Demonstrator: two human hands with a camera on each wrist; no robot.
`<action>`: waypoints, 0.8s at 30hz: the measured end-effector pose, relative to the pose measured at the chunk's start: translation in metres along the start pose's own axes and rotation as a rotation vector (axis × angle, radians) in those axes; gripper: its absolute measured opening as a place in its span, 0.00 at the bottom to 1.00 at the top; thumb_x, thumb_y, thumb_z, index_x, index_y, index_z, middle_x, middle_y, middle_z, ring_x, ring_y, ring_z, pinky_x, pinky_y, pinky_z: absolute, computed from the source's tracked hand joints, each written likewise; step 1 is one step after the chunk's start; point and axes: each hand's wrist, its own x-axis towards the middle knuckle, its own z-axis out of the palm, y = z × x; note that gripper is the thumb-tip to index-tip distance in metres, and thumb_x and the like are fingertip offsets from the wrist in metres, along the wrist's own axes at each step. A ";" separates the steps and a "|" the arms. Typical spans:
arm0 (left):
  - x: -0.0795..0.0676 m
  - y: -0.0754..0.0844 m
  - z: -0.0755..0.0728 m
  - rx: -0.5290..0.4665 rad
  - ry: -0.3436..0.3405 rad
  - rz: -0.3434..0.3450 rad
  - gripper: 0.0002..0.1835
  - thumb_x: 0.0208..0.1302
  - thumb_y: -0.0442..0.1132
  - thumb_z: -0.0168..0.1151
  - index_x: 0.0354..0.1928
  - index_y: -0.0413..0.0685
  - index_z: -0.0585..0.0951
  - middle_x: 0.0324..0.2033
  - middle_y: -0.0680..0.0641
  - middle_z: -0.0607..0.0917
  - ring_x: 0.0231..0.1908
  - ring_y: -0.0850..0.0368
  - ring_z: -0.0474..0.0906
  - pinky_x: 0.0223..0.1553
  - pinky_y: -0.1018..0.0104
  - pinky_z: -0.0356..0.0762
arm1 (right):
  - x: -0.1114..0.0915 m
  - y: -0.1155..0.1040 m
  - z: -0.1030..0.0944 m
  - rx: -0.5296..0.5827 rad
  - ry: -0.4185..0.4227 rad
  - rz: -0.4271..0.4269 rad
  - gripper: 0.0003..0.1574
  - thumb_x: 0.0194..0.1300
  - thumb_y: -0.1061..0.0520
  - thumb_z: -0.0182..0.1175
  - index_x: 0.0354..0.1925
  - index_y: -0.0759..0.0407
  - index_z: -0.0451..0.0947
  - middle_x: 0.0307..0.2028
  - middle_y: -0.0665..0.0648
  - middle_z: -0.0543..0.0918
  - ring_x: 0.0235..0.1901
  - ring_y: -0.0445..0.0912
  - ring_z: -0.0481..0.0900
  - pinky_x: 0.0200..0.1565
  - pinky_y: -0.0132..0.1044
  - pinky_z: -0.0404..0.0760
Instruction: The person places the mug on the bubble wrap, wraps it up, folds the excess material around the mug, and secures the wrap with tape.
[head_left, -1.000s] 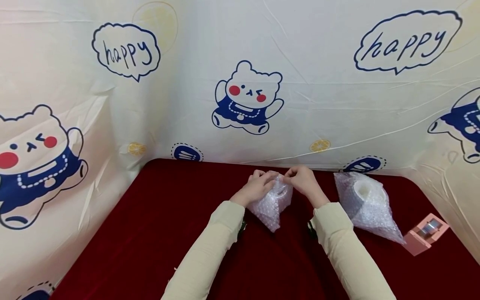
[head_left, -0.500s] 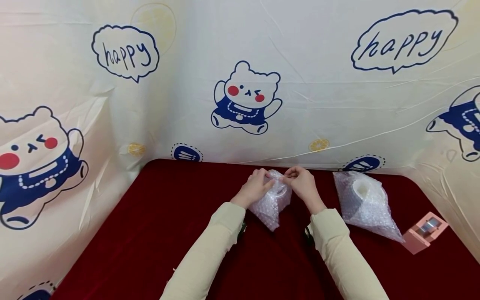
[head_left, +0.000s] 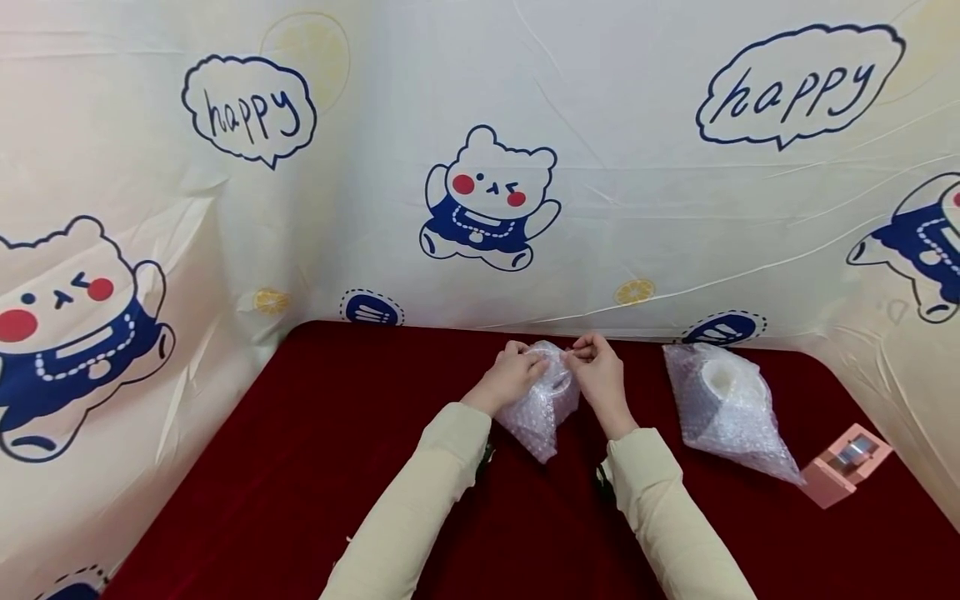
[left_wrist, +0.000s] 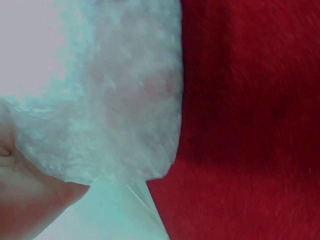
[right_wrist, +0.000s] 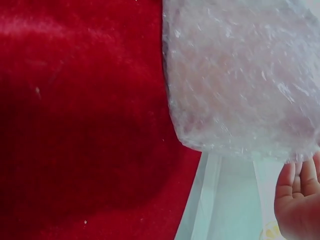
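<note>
In the head view, a bubble wrap bag [head_left: 534, 417] lies near the back of the red-covered table, with a whitish round-edged thing inside. My left hand [head_left: 507, 380] holds its upper left side, fingers over the far edge and thumb on the near face. My right hand [head_left: 602, 377] pinches the bag's upper right edge between thumb and curled fingers. The left wrist view has the bubble wrap [left_wrist: 137, 95] close up, with part of the left hand [left_wrist: 35, 197] along its lower edge. In the right wrist view, right fingertips [right_wrist: 287, 180] meet the wrap's border [right_wrist: 235, 80].
To the right lies a second bubble wrap package [head_left: 738, 425] around a white, ring-topped object. Beside its lower corner is a pink box [head_left: 828, 485] with a window-like opening. A printed white curtain [head_left: 637, 208] rises behind the red table cover [head_left: 315, 467].
My right forearm and wrist have shifted left, turning the hand more upright at the bag's edge. The left hand stays about where it was. The whole view has drifted slightly.
</note>
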 end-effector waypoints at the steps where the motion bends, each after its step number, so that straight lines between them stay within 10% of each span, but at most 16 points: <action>1: 0.000 0.000 0.000 -0.030 -0.006 0.001 0.25 0.76 0.49 0.40 0.66 0.45 0.71 0.65 0.36 0.62 0.66 0.41 0.58 0.63 0.46 0.65 | 0.000 0.000 0.001 0.002 0.010 -0.007 0.11 0.61 0.63 0.62 0.42 0.64 0.72 0.40 0.67 0.84 0.39 0.53 0.81 0.32 0.25 0.72; 9: 0.000 0.001 -0.002 -0.216 -0.058 -0.064 0.26 0.77 0.49 0.36 0.67 0.44 0.69 0.67 0.37 0.59 0.67 0.39 0.52 0.68 0.45 0.54 | -0.002 0.001 0.004 -0.042 0.056 -0.046 0.08 0.61 0.61 0.63 0.40 0.63 0.79 0.36 0.65 0.85 0.37 0.51 0.82 0.33 0.28 0.73; 24: 0.004 0.002 0.006 -0.317 0.046 -0.116 0.27 0.68 0.56 0.53 0.54 0.39 0.80 0.67 0.38 0.63 0.68 0.40 0.53 0.66 0.41 0.58 | -0.007 0.003 0.005 -0.056 0.093 -0.034 0.14 0.61 0.55 0.64 0.41 0.63 0.85 0.41 0.63 0.87 0.38 0.49 0.82 0.33 0.27 0.73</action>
